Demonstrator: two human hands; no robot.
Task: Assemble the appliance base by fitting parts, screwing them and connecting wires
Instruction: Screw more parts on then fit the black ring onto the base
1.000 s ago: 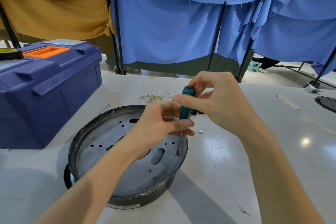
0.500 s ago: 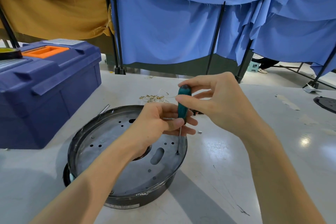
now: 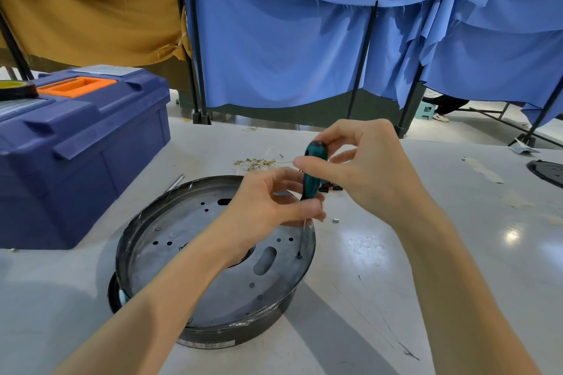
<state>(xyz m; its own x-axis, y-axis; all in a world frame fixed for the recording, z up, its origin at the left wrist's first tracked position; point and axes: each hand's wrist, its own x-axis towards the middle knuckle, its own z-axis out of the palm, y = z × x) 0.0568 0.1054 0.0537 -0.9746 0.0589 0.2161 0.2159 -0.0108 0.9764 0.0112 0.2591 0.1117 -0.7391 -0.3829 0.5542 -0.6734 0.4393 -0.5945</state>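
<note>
The round metal appliance base [image 3: 179, 231] sits on the desk [image 3: 380, 283], right of a blue toolbox [image 3: 91, 146], while the right hand [image 3: 365, 173] pinches the top of an upright green-handled screwdriver [image 3: 312, 175] and the left hand [image 3: 268, 210] pinches its lower handle, the tip standing near the base's right rim, probably on a screw.

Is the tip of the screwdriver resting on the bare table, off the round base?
No: the screwdriver stands with its tip on the plate of the round base, just inside its right rim.
</note>
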